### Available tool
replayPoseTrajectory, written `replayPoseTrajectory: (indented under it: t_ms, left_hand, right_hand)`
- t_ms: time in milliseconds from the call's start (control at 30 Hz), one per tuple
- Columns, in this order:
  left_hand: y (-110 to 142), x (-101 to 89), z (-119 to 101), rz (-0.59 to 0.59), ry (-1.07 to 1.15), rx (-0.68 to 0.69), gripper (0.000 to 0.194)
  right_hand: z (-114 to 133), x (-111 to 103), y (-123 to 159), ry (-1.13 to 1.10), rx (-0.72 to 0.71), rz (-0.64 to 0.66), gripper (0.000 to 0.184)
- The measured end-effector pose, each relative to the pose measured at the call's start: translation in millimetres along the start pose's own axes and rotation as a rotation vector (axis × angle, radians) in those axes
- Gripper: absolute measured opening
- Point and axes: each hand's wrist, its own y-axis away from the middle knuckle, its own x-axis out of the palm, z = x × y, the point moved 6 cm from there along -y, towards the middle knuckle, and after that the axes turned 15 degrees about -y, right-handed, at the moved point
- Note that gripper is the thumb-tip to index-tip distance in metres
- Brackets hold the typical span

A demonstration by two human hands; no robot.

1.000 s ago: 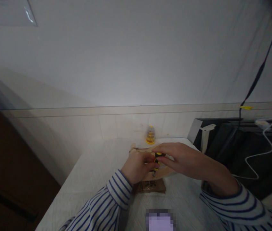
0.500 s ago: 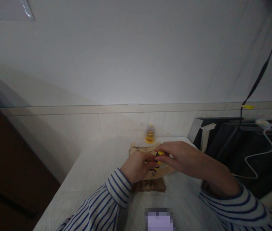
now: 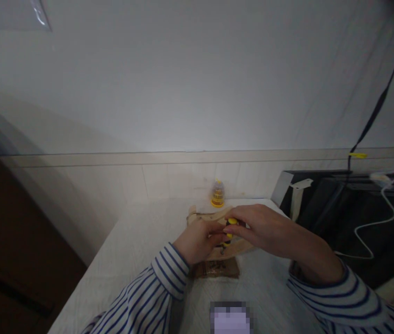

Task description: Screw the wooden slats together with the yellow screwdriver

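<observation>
Two-handed grip on a yellow-and-black handle (image 3: 232,221), closed: pinched at its top by the right hand (image 3: 266,229), lower down by the left hand (image 3: 197,240), about equally near to both. Stands roughly upright, apparently, over a pale curved piece (image 3: 240,249), beyond a brown packet (image 3: 229,269), towards the far right corner of the surface (image 3: 137,241). Too obscured by fingers to make out: lower end, any contact beneath. Cut off: near edge of the surface.
</observation>
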Motion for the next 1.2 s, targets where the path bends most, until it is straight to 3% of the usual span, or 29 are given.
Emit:
replayPoseTrajectory:
  t_ms: [367,567,767,1200]
  left_hand:
    - [-1,4.9,11,-0.077,0.051,-0.207,0.018]
    - [1,2.2,11,-0.117,-0.019,-0.181,0.018]
    - [0,0.5,8,-0.114,-0.083,-0.153,0.017]
    - [1,-1.6,0,-0.075,-0.138,-0.039,0.014]
  right_hand:
    - [0,1,-2,0.022,0.036,-0.012,0.022]
    - [4,-2,3,-0.059,-0.047,-0.048,0.039]
    - [15,-6,5,-0.11,-0.083,0.031,0.024]
    - [-4,-1,2,-0.01,-0.026,0.013,0.02]
